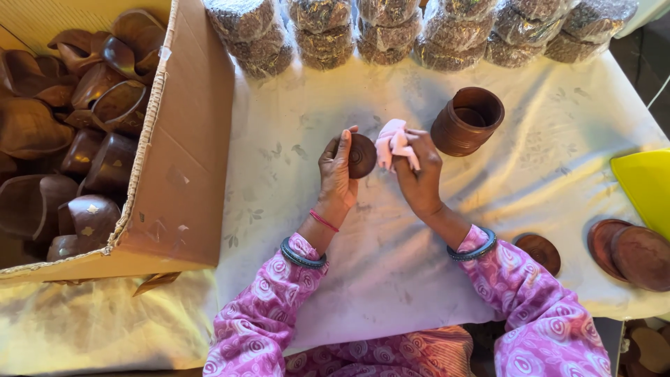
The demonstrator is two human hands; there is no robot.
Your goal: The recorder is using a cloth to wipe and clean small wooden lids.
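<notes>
Just left of the stack of round wooden boxes, my left hand has its grip clamped on a small wooden disc; right hand clenched on a pink cloth, touching the disc. Looks like wiping; next I'd say turn the disc. Cardboard box far left, more discs lower right, nothing blocking.

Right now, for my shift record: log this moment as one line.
left hand: holds wooden disc | right hand: holds pink cloth | wooden cup: beside, apart
</notes>
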